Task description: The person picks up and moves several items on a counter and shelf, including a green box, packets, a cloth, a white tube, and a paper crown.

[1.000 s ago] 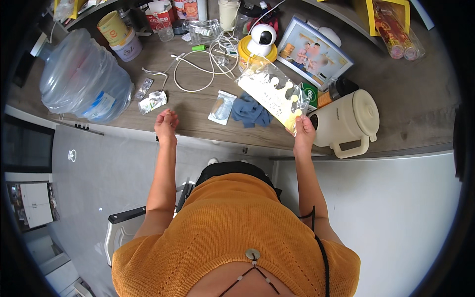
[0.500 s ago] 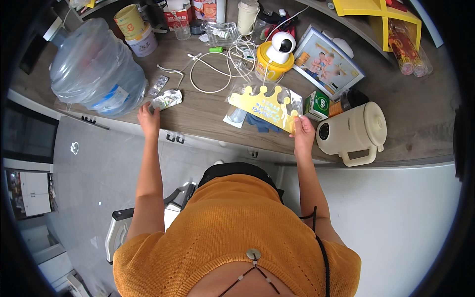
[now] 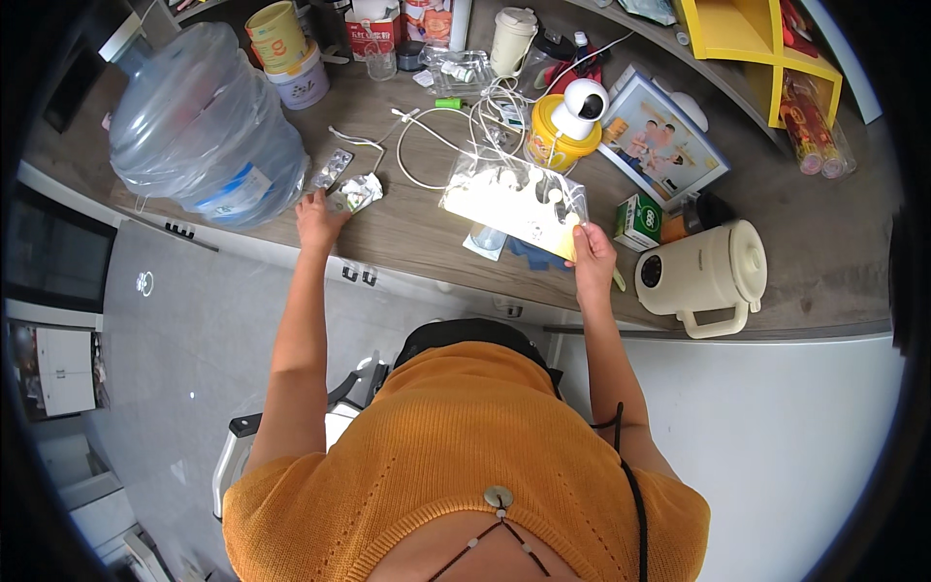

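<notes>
Sleeved crown card (image 3: 514, 204) is over the tabletop (image 3: 412, 233), probably light, bendy and slick, best edge-pinched: right hand (image 3: 593, 264) clamps its right corner between fingers, left hand (image 3: 320, 225) is by a crumpled packet (image 3: 363, 191), finger closure unclear.

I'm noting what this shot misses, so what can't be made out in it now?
Head view: glare washes out the face of the crown-shaped card in the right hand.
Head view: that card hides part of the blue cloth.
Head view: whether the left hand touches the crumpled packet is too small to tell.
Head view: the top edge cuts off the yellow shelf unit.
</notes>
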A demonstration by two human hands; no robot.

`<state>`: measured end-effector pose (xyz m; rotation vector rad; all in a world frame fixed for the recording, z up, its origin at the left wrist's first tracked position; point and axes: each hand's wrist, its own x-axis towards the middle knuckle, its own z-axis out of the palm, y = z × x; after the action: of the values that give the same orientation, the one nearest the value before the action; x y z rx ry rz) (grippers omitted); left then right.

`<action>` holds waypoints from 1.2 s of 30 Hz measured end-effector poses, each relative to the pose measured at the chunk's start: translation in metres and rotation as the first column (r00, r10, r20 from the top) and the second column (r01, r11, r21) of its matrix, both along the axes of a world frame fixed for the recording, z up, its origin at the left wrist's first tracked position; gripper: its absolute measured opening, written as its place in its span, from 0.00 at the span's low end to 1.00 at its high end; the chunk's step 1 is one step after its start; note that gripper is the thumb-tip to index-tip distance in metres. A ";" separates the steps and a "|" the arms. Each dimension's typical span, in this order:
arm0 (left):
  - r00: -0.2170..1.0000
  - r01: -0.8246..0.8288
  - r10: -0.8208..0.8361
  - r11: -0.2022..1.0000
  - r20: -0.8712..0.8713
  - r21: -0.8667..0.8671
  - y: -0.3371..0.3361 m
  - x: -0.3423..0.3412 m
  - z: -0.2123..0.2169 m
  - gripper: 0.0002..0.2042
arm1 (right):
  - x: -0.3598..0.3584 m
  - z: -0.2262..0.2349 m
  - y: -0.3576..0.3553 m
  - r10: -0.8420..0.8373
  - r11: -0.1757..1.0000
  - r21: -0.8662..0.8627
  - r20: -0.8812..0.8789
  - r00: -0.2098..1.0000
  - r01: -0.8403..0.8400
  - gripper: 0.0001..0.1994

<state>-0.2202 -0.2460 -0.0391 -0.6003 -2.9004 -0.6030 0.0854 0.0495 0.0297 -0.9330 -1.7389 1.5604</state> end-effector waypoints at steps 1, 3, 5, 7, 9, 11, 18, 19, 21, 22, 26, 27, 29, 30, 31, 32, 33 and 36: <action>1.000 0.003 -0.003 1.000 -0.007 0.008 -0.001 0.001 0.002 0.29 | -0.003 0.002 -0.002 0.000 1.000 -0.003 -0.008 1.000 0.000 0.09; 1.000 0.021 -0.019 0.997 -0.023 0.080 -0.004 -0.002 -0.004 0.27 | -0.008 0.002 -0.004 0.013 1.000 -0.009 -0.010 1.000 -0.013 0.09; 0.998 0.048 -0.041 0.977 -0.038 0.206 -0.011 -0.011 -0.026 0.23 | -0.010 0.002 -0.004 0.043 0.999 -0.013 0.006 0.999 -0.043 0.09; 1.000 0.023 -0.026 0.981 0.011 0.191 -0.011 -0.006 -0.031 0.20 | -0.012 0.000 -0.001 0.063 0.998 -0.018 0.027 0.998 -0.062 0.09; 0.999 -0.024 0.016 0.975 0.035 0.221 -0.011 0.002 -0.031 0.17 | -0.016 -0.001 0.003 0.080 0.997 -0.023 0.043 0.996 -0.079 0.09; 0.996 -0.092 0.084 0.950 0.038 0.297 -0.004 0.016 -0.026 0.15 | -0.020 -0.001 0.009 0.092 0.996 -0.029 0.054 0.994 -0.090 0.09; 0.982 -0.188 0.183 0.948 0.042 0.256 0.018 0.044 -0.011 0.23 | -0.039 -0.020 0.022 0.214 0.976 -0.043 0.053 0.975 -0.212 0.09; 0.985 -0.170 0.170 0.959 0.020 0.228 0.018 0.044 -0.013 0.23 | -0.040 -0.022 0.021 0.234 0.972 -0.047 0.034 0.972 -0.232 0.09; 0.972 -0.222 0.204 0.959 0.119 0.174 0.022 0.047 -0.011 0.22 | -0.044 -0.024 0.018 0.265 0.963 -0.047 0.006 0.964 -0.264 0.09; 0.961 -0.244 0.218 0.958 0.170 0.149 0.023 0.048 -0.010 0.21 | -0.046 -0.025 0.015 0.277 0.960 -0.044 -0.002 0.961 -0.277 0.09; 0.960 -0.260 0.223 0.935 0.169 0.243 0.017 0.053 -0.011 0.19 | -0.048 -0.024 0.009 0.336 0.942 -0.004 -0.010 0.942 -0.336 0.09; 0.940 -0.301 0.233 0.909 0.250 0.287 0.016 0.055 -0.004 0.17 | -0.047 -0.018 0.006 0.328 0.945 -0.002 -0.006 0.945 -0.328 0.09; 0.866 -0.390 0.036 0.671 0.499 0.630 0.016 0.056 0.010 0.15 | -0.050 -0.011 0.003 0.325 0.946 0.009 -0.042 0.945 -0.325 0.09; 0.814 -0.450 -0.113 0.496 0.569 0.742 0.019 0.053 0.020 0.13 | -0.053 -0.007 0.003 0.317 0.948 0.023 -0.063 0.946 -0.316 0.09; 0.758 -0.476 -0.261 0.403 0.597 0.781 0.022 0.052 0.026 0.08 | -0.053 -0.007 0.002 0.305 0.952 0.002 -0.071 0.950 -0.306 0.09; 0.682 -0.498 -0.405 0.353 0.609 0.792 0.027 0.050 0.032 0.09 | -0.051 -0.009 0.000 0.288 0.957 -0.019 -0.080 0.954 -0.291 0.09; 0.625 -0.488 -0.519 0.323 0.583 0.811 0.033 0.049 0.038 0.09 | -0.051 -0.007 -0.001 0.268 0.962 -0.033 -0.092 0.959 -0.272 0.09; 0.462 -0.478 -0.688 0.338 0.559 0.811 0.064 0.048 0.059 0.09 | -0.053 -0.001 -0.008 0.189 0.967 -0.134 -0.183 0.965 -0.215 0.09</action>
<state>-0.1720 -0.1818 0.0202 -0.2887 -2.1186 -3.2253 0.0326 0.0415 0.0283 -0.6858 -1.6548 1.8700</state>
